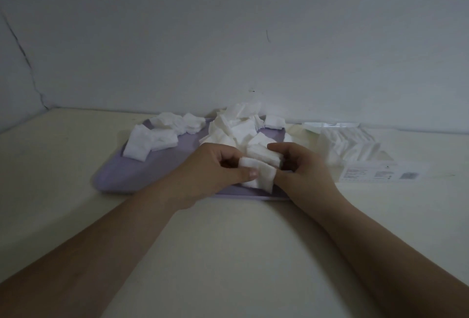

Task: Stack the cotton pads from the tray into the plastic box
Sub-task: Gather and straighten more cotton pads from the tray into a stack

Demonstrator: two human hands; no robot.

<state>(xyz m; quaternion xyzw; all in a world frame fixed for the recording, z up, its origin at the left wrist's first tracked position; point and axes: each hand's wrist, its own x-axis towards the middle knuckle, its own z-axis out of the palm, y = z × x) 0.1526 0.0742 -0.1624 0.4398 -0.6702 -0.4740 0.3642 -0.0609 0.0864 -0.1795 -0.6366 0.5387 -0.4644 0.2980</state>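
A lilac tray [132,173] lies on the table with several white cotton pads in loose piles: one heap [238,124] at its middle back and a smaller group [157,134] at its left. Over the tray's front right part, my left hand [215,167] and my right hand [302,165] meet around a small bunch of cotton pads [261,165]. My left thumb and fingers pinch its left end, and my right fingers curl round its right end. The clear plastic box [355,150] stands right of the tray with several pads stacked upright in it.
The box's clear lid with a printed label [380,173] lies flat by the box at the right. A pale wall [228,38] rises just behind the tray. Cream tabletop [228,254] stretches between my forearms and at the left.
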